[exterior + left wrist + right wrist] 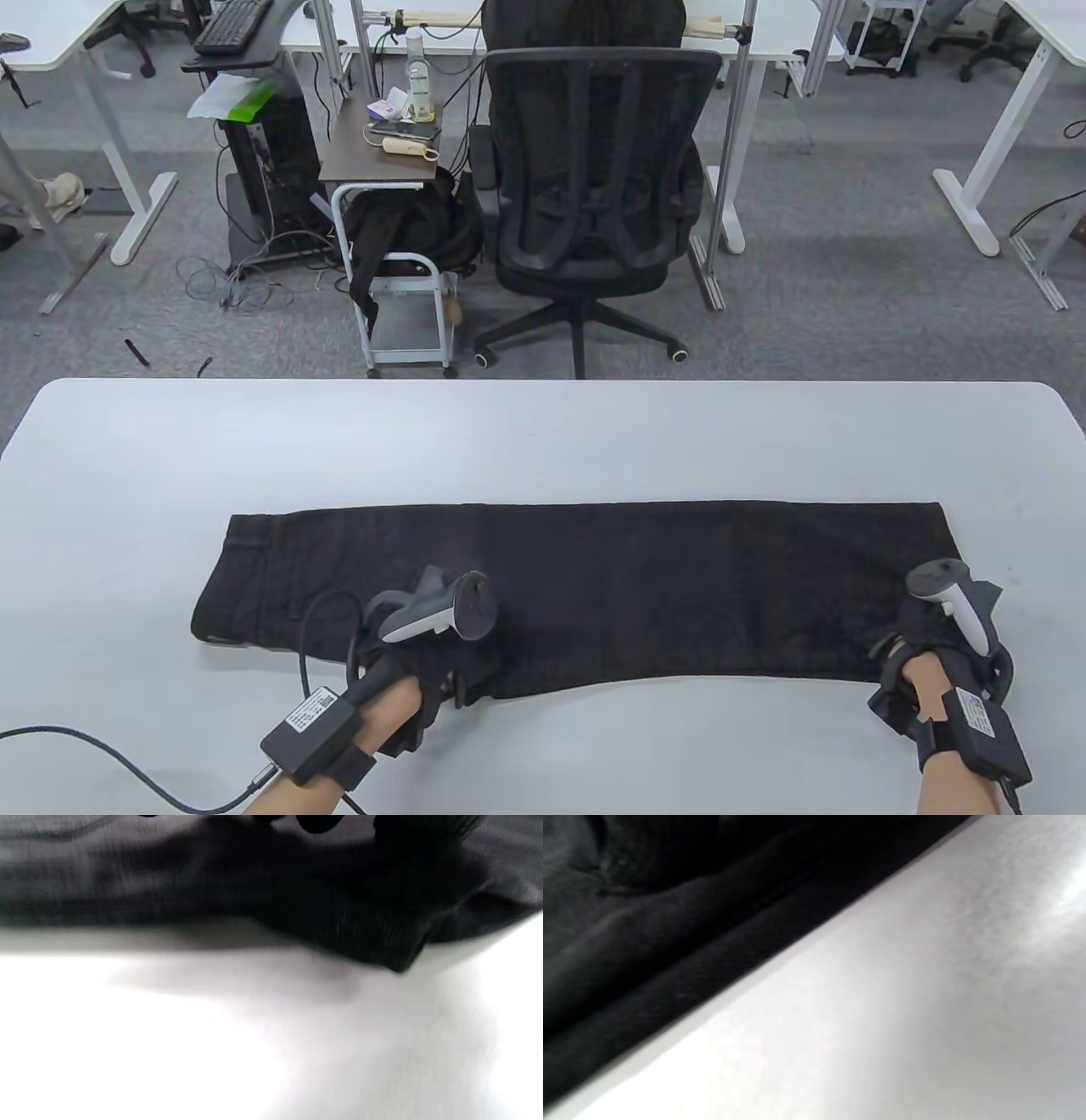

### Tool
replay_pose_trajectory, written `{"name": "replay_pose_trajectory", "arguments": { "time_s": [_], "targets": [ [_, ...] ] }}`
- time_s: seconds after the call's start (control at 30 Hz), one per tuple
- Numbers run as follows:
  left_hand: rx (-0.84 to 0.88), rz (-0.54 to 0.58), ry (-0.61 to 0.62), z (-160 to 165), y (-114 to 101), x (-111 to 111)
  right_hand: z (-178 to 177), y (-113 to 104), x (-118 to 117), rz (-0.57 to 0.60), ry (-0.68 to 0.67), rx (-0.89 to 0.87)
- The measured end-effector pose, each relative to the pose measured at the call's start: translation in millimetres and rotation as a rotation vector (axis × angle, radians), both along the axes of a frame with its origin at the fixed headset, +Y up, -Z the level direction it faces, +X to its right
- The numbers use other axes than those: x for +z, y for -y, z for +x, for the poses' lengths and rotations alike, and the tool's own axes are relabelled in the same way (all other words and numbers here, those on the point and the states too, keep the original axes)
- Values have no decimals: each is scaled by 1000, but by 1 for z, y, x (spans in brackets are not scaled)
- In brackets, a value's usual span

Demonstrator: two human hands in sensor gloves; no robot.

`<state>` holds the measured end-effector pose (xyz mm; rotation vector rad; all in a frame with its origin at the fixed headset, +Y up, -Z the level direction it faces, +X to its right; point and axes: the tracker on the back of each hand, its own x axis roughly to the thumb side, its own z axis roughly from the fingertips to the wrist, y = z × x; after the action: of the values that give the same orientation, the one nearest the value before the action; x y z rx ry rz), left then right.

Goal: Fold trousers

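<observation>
We see black trousers (585, 586) laid as a long flat band across the lower middle of the white table (543, 433), left hand (441, 645) on their near edge, right hand (933, 645) at their lower-right end, fingers hidden under trackers so we cannot tell either grip, wrist views blurred, ribbed dark cloth (339, 921) against smooth tabletop.

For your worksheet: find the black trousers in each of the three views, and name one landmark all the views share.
Table view: the trousers lie flat across the near half, waist end at left.
Left wrist view: the trousers fill the top band, blurred.
Right wrist view: the trousers fill the upper-left.
Shared landmark: the white table, meeting the cloth's near edge.
</observation>
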<state>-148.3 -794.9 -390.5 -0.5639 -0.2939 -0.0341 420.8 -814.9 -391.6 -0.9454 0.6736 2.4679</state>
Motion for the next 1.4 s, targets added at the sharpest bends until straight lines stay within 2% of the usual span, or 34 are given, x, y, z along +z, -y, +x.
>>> {"name": "replay_pose_trajectory", "arguments": {
  "time_s": [0.07, 0.17, 0.27, 0.33, 0.4, 0.43, 0.53, 0.63, 0.73, 0.97, 1.1, 1.2, 1.27, 1.4],
  "targets": [
    [-11, -50, -20, -1, 8, 0, 1, -2, 2, -2, -3, 1],
    [19, -49, -31, -3, 8, 1, 6, -13, 3, 2, -2, -3],
    [10, -54, -28, -2, 7, 0, 18, -28, 9, 142, 90, -23],
    [4, -60, -25, -1, 7, 0, 27, -34, 14, 191, 165, 38],
    [2, -64, -26, -1, 7, 0, 35, -34, 20, 154, 220, 103],
    [1, -60, -24, -1, 7, 1, 40, -32, 25, 98, 253, 124],
    [7, -60, -24, -1, 7, 2, 47, -17, 29, 33, 260, 102],
    [7, -58, -24, -1, 7, 2, 43, -19, 27, 93, 256, 188],
    [2, -59, -25, 0, 5, 3, 39, -23, 24, 91, 254, 220],
    [0, -67, -30, 0, 2, 3, 38, -32, 25, 236, 298, 126],
    [39, -38, -31, 0, -12, 1, 32, -59, 27, 418, 305, 17],
    [130, 20, -53, -2, -33, -3, 20, -90, 25, 568, 274, -69],
    [236, 82, -74, -4, -55, -7, 4, -115, 24, 686, 233, -143],
    [480, 126, -135, -4, -90, -13, -45, -160, 22, 836, 87, -206]
  ]
}}
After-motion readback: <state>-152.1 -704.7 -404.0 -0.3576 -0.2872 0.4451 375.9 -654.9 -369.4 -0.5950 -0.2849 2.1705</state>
